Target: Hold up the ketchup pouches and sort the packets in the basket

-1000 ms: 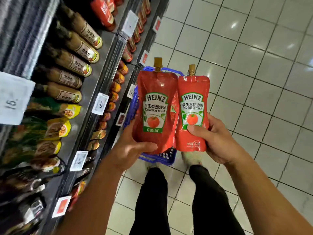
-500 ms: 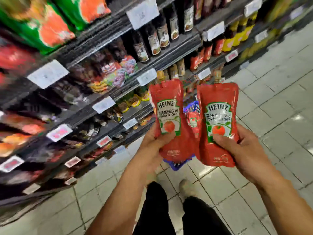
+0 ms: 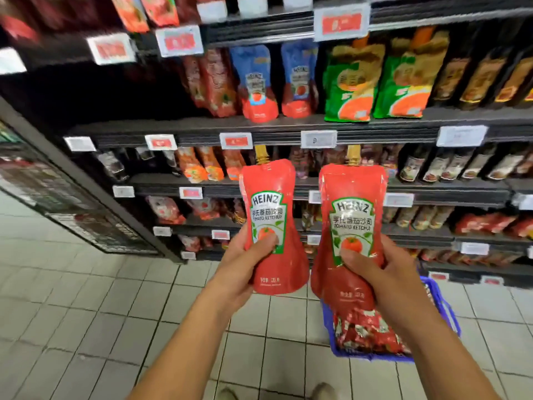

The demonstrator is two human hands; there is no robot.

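My left hand [image 3: 243,262] grips a red Heinz tomato ketchup pouch [image 3: 269,197] around its lower half, thumb on the label. In my right hand [image 3: 380,280] is a second, matching red ketchup pouch [image 3: 353,197], held upright with the thumb across its label. Both pouches have gold spout caps and stand side by side, a small gap apart, in front of the shelves. Below my right forearm sits a blue shopping basket [image 3: 441,301] with red packets inside.
Dark store shelves [image 3: 288,127] span the view ahead, stocked with red and blue ketchup pouches [image 3: 259,85], green sauce bags [image 3: 350,82] and dark bottles [image 3: 444,163], with price tags along the edges. A pale tiled floor [image 3: 86,313] spreads to the left and below.
The view has swung from down the aisle to facing the shelves. Both pouches stay gripped and have moved slightly apart. The basket now appears low on the right.
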